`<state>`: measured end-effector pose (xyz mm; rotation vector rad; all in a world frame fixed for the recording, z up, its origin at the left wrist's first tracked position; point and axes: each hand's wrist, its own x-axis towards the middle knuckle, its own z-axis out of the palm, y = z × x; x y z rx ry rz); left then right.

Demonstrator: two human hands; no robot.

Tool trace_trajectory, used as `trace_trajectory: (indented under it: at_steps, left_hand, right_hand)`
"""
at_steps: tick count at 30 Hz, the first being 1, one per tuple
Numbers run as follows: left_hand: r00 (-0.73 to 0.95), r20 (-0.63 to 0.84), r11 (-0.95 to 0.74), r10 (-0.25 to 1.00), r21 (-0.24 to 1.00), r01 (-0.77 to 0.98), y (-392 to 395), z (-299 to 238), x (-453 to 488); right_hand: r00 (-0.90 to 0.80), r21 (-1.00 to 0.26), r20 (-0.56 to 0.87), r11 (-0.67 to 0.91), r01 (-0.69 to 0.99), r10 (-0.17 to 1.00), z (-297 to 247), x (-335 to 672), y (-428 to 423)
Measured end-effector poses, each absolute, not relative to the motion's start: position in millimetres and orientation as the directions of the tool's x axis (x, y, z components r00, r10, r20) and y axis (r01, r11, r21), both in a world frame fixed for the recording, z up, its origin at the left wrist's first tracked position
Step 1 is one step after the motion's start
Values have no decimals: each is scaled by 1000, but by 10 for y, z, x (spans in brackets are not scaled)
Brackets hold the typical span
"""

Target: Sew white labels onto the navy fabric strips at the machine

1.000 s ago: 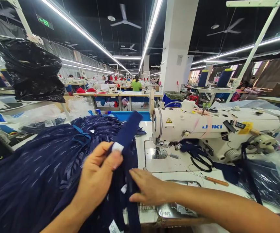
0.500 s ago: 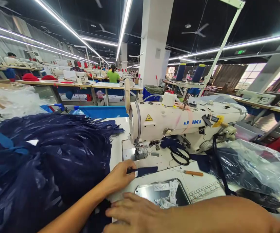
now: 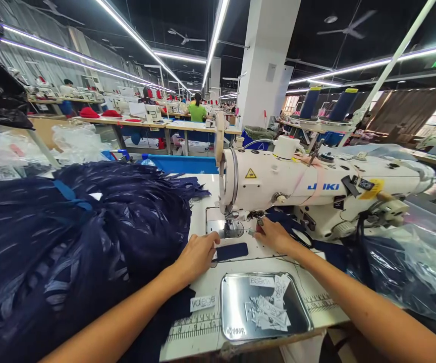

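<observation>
My left hand (image 3: 197,257) is closed at the left end of a short navy fabric strip (image 3: 233,252) lying flat on the machine bed. Just beyond it are the needle plate (image 3: 225,228) and presser foot of a white JUKI sewing machine (image 3: 271,181). My right hand (image 3: 274,236) reaches under the machine arm beside the tension knob (image 3: 258,217); its fingertips are pinched, and what they hold is hidden. Black scissors handles (image 3: 302,237) show partly behind my right wrist. Nearer me sits a metal tray (image 3: 236,302) with several printed white labels (image 3: 269,307).
A large heap of navy fabric strips (image 3: 127,227) covers the left side. One label (image 3: 203,302) lies beside the tray, above a printed ruler (image 3: 195,327). Plastic-bagged dark fabric (image 3: 395,257) is at right. A person in green (image 3: 196,111) sits farther off.
My right hand has moved from near the tray's left side up under the machine arm, uncovering the tray and a label. My left hand stays at the strip. The view has shifted left.
</observation>
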<state>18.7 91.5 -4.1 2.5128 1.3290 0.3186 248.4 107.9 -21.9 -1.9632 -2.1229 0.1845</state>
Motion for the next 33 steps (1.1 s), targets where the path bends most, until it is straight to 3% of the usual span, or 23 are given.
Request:
trace_trajectory:
  at_steps: [5,9,14,16,20,23,27,33]
  left_hand:
    - [549,118,-559,827,269,785,915,-67,192]
    - [600,148,-616,786,127,777,916,-101,199]
    - [833,173,-809,525,-202,552,840,-156,26]
    - [874,184,-836,449,-260,484,780,-202,-93]
    - [843,280,-806,460,-268,529,693,-310,-243]
    - [823,311,-791,476,-256,555,686,-355,-240]
    - [807,349,-788,476,-237,568,697,-375,-209]
    - [798,362,-792,482,-210,573,707,-418,-221]
  right_hand:
    - [-79,-360,153,130,924,985,-198,2394,863]
    - [-334,-521,276,432,736,901,-198,2114,580]
    - [-513,-528,248,559,639,822,-210,1924,551]
    - [-534,-539,241,569,621,810,-214,1926,614]
    - [-505,-559,258,554,617,823,-230,1886,739]
    - [-381,-592,289,477,649,878,-254,1769,821]
    - [-324,-711,203,367,599,924,-309,1601,922]
    - [-285,-760,172,311,570,943,-395,1508,1001]
